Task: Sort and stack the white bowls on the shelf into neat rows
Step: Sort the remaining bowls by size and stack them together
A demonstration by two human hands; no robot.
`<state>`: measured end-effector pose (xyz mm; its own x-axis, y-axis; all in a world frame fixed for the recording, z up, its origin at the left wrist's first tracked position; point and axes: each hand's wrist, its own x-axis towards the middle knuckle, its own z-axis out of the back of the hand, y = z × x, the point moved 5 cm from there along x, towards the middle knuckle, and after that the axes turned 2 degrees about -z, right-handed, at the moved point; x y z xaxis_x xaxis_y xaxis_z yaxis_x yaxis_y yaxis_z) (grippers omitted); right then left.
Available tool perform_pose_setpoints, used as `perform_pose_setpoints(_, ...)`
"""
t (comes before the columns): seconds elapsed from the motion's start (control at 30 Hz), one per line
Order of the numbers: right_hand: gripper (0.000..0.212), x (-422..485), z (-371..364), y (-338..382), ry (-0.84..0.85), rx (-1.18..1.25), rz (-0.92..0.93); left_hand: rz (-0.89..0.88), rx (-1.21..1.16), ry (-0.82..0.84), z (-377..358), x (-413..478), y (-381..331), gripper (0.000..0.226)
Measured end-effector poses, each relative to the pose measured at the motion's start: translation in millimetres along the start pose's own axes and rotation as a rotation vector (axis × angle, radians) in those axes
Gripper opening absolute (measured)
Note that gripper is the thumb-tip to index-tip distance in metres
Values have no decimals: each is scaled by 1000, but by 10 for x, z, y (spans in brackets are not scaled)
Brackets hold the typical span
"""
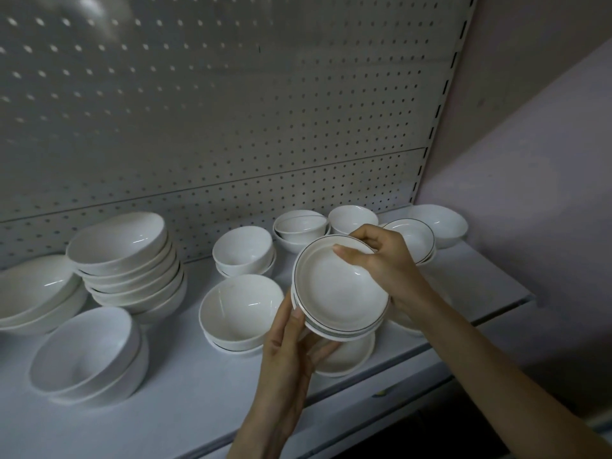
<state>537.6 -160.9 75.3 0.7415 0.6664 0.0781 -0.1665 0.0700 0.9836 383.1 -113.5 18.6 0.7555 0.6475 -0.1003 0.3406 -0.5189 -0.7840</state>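
A small stack of shallow white bowls with a dark rim line (337,293) is held tilted above the shelf (185,385). My left hand (291,352) supports the stack from below at its lower left edge. My right hand (387,260) grips the top bowl's upper right rim, thumb inside. Under the stack a plain white bowl (347,356) rests on the shelf. Other white bowls stand around: a tall stack (126,260) at the left, a nested pair (89,352) at the front left, and a deep bowl (241,309) next to my left hand.
More white bowls line the back of the shelf: one (241,250) in the middle, one (299,226) behind it, a rimmed one (414,236) and one (437,223) at the far right. A pegboard (231,111) backs the shelf. A pink wall (530,160) closes the right side.
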Motion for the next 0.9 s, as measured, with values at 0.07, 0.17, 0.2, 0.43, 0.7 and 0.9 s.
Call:
perform_pose_setpoints(0.07, 16, -22, -21, -14, 0, 31, -12, 2, 0, -2, -10, 9, -8, 34)
perform_pose_setpoints(0.17, 17, -46, -34, -32, -10, 26, -11, 3, 7, 15, -45, 15, -29, 32)
perform_pose_setpoints(0.2, 16, -54, -35, -43, -14, 21, -12, 2, 14, 28, -63, 12, -40, 31)
perform_pose_setpoints(0.43, 10, -107, -51, -129, -14, 80, -47, 88, 7, 91, -99, 21, -18, 41)
perform_pose_setpoints(0.7, 19, -162, -83, -197, 30, 170, -102, 161, -58, 111, -72, 23, 54, 49)
perform_pose_setpoints(0.9, 19, -167, -47, -186, 14, 142, -68, 160, -81, 109, -63, 23, 93, 56)
